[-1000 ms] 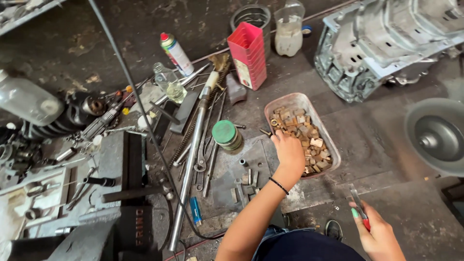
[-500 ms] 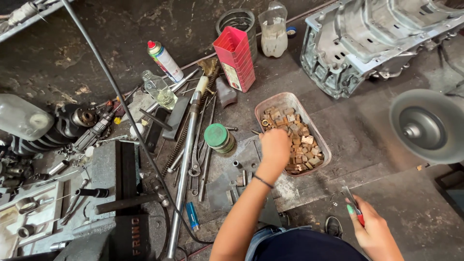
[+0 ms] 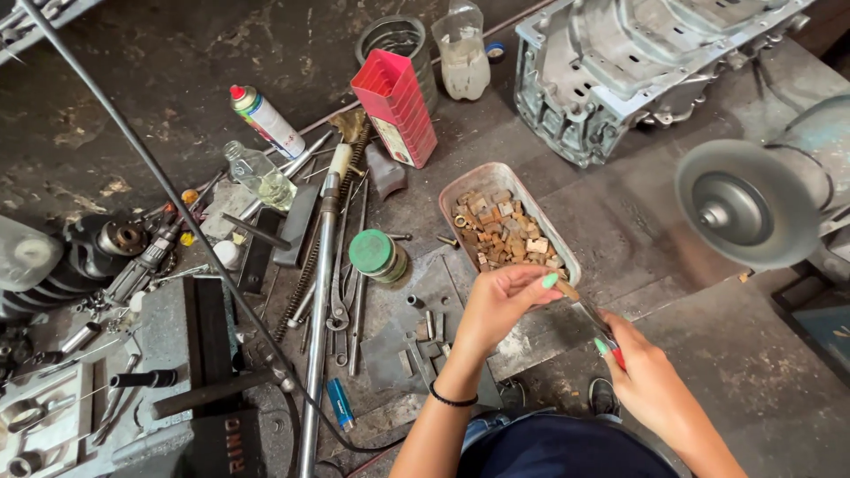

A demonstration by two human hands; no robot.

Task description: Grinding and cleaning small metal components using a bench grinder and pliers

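Red ribbed box (image 3: 396, 106) stands upper centre, white spray can (image 3: 268, 122) with red cap to its left, green-lidded jar (image 3: 375, 255) mid-frame. Our left hand (image 3: 500, 305), fingers pinched, and right hand (image 3: 651, 381), fingers wrapped round a red-handled tool (image 3: 591, 319), meet just below the tray (image 3: 460, 184) of rusty brown metal bits at centre.

Left hand (image 3: 500, 305): pinches the tip of a red-handled screwdriver (image 3: 591, 320), just beside the tray.
Right hand (image 3: 651, 381): grips the screwdriver handle.
Tray (image 3: 460, 181): rectangular, holds rusty metal blocks (image 3: 505, 232).
Floor (image 3: 673, 265): grimy, tool-strewn.
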